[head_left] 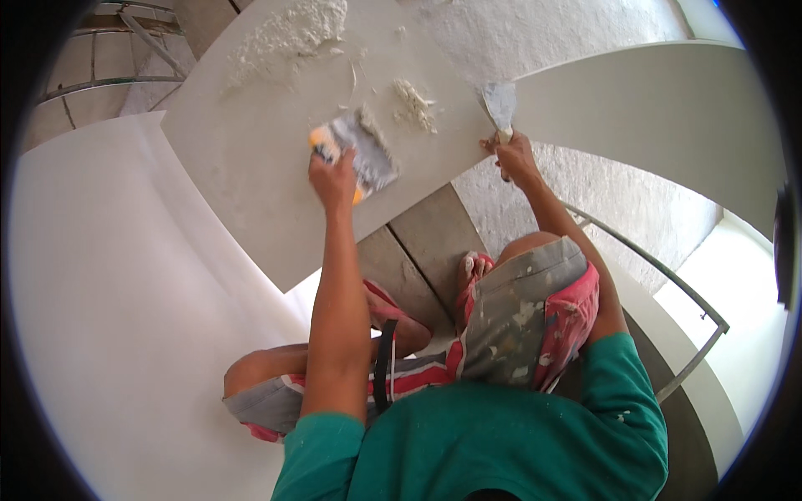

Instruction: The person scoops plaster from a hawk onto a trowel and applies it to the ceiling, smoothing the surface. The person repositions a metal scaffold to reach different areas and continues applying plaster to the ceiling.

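My left hand (333, 178) is closed on the handle of a wide plastering blade (378, 159) with orange ends, its face coated with wet compound. The blade is over the grey board (251, 192), slightly blurred; whether it touches is unclear. A large heap of whitish compound (292, 33) lies at the board's far end, and a smaller clump (415, 106) to the right of the blade. At the board's right edge my right hand (516, 159) grips a putty knife (500, 102), its smeared metal blade pointing away from me.
Metal railings (660, 263) stand at the right, with more metal bars (125, 81) at the far left. A white wall (100, 275) curves along the left. A second grey panel (652, 117) extends right. Below me are floor planks (426, 234) with a gap between them.
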The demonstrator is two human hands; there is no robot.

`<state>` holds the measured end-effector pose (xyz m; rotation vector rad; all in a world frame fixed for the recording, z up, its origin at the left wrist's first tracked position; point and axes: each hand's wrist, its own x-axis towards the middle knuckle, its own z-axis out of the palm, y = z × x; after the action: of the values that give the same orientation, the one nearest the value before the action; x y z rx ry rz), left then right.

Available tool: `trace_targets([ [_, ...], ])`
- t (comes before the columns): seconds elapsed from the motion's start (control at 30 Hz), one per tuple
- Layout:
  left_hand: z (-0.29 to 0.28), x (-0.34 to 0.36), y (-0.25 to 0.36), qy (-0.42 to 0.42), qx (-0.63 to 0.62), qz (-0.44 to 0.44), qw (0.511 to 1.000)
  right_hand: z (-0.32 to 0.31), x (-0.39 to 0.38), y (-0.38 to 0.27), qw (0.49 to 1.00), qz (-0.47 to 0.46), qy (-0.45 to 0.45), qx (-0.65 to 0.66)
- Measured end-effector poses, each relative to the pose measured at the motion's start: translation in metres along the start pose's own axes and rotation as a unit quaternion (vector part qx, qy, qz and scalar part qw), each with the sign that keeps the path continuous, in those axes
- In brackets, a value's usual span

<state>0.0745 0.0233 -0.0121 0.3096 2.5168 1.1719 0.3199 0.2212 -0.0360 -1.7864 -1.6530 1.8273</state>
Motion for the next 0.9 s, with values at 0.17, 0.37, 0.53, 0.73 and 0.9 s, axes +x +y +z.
trace_targets([
  [0.17, 0.032, 0.026, 0.009, -0.037, 0.061, 0.133, 0.988, -0.003, 0.003, 0.002, 0.997, 0.011, -0.033, -0.074],
  [0.37, -0.015, 0.08, -0.001, -0.092, 0.091, 0.159, 0.979, -0.021, -0.014, -0.021, 0.935, -0.114, -0.008, -0.335],
  [0.53, 0.002, 0.136, 0.031, -0.182, 0.139, 0.203, 0.952, -0.038, -0.041, -0.049, 0.84, -0.128, -0.034, -0.526],
  [0.73, 0.027, 0.148, 0.062, -0.265, 0.159, 0.242, 0.92, -0.011, -0.032, -0.07, 0.82, -0.142, -0.065, -0.55],
  [0.9, 0.035, 0.123, 0.057, -0.297, 0.133, 0.177, 0.929, 0.01, -0.021, -0.077, 0.807, -0.173, -0.081, -0.558],
])
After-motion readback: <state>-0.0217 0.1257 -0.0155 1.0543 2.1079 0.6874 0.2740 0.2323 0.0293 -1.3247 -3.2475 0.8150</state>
